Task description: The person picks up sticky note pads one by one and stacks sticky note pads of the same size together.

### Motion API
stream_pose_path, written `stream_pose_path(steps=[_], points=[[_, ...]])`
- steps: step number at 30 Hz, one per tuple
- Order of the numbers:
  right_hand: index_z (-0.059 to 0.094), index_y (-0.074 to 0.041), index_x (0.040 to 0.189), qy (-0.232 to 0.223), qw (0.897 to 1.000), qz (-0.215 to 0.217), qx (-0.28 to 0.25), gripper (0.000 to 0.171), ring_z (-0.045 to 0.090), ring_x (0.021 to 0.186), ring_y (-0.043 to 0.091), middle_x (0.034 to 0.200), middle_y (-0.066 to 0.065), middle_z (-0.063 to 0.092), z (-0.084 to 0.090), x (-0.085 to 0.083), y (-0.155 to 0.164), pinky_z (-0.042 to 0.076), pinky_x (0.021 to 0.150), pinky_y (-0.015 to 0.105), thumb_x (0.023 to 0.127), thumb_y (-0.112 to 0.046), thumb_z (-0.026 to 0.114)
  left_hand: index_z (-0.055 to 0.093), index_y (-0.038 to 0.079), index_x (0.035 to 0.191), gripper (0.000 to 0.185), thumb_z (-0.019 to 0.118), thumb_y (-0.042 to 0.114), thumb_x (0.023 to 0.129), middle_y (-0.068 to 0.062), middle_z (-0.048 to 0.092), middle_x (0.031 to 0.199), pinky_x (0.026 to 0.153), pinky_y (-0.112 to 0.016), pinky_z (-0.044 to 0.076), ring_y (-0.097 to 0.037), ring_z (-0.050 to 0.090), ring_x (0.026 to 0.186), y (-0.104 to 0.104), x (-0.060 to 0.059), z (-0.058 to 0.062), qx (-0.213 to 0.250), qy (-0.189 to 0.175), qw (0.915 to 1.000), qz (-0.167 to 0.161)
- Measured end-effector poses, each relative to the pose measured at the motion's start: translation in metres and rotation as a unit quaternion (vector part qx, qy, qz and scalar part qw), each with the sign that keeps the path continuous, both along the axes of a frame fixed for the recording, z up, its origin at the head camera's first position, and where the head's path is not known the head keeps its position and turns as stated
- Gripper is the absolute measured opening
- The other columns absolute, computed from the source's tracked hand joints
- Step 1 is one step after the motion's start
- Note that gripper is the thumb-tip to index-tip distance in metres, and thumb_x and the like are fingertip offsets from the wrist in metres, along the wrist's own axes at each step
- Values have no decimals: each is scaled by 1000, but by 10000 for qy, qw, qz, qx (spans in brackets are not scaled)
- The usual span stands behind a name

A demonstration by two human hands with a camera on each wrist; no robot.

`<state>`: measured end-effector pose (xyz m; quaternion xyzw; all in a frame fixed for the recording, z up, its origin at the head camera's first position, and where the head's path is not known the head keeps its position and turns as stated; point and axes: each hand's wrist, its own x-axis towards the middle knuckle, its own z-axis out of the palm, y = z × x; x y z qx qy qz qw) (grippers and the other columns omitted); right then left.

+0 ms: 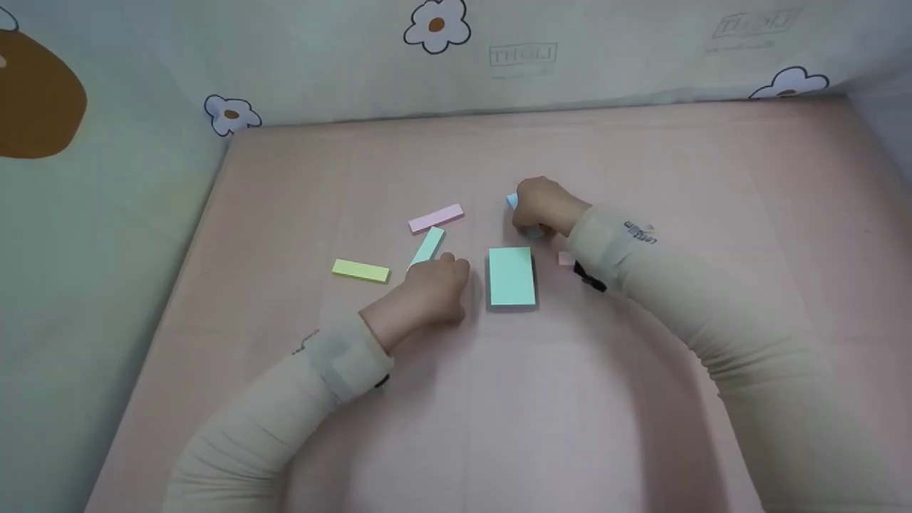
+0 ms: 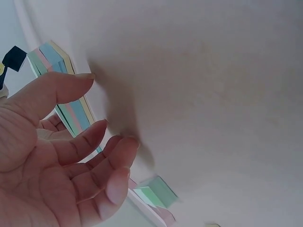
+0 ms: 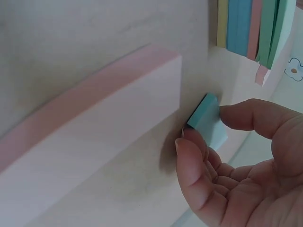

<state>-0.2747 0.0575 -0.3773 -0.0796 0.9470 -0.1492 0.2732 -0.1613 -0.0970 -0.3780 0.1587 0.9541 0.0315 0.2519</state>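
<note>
Narrow sticky-note pads: perhaps five point(image 1: 436, 217); wide multicolour stack point(image 1: 511, 277): one; hands point(image 1: 431, 288): two.

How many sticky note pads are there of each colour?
Pink pads: 2, a strip and a small one by the right sleeve
Green pads: 2, a strip and a wide pad
Yellow pads: 1, a strip
Blue pads: 1, pinched in the right hand
Total: 6
</note>
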Motion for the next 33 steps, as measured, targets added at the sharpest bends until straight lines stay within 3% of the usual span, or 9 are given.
stream_pose_path(steps=[4, 9, 17, 28, 33], points=[[56, 8, 106, 17, 10000, -27, 51, 32, 53, 63, 20, 92, 17, 56, 3, 2, 3, 47, 49, 26, 78, -7, 57, 51, -3, 115, 44, 66, 15, 77, -13, 52, 92, 60, -30, 37, -23, 49, 76, 0, 0, 0, 42, -12, 10000, 0], [58, 6, 101, 196, 9991, 269, 257, 30, 51, 60, 18, 85, 14, 56, 7, 3, 9, 42, 46, 23, 77, -10, 59, 51, -2, 115, 44, 66, 15, 77, -12, 52, 93, 61, -31, 38, -23, 49, 77, 1, 0, 1, 3, -1, 10000, -1], [60, 3, 96, 553, 9878, 1196, 828, 23, 46, 67, 19, 79, 10, 55, 6, 2, 23, 38, 56, 28, 76, -9, 61, 51, -2, 115, 45, 67, 15, 76, -12, 51, 93, 61, -31, 37, -22, 48, 77, 0, 0, 1, -6, -53, 10000, -1], [58, 2, 97, 541, 9784, 1754, 953, 20, 49, 79, 22, 96, 14, 60, 7, -1, 31, 46, 76, 38, 78, -6, 60, 52, -3, 110, 43, 67, 13, 74, -13, 53, 93, 62, -33, 42, -22, 46, 74, -2, 0, 1, 0, 64, 9999, -131], [59, 2, 97, 572, 9791, 1707, 946, 20, 51, 78, 23, 94, 15, 61, 8, 1, 30, 47, 77, 39, 79, -6, 61, 52, -3, 112, 44, 68, 13, 74, -13, 53, 93, 62, -32, 41, -22, 46, 75, -2, 0, 1, 2, 62, 9999, -86]])
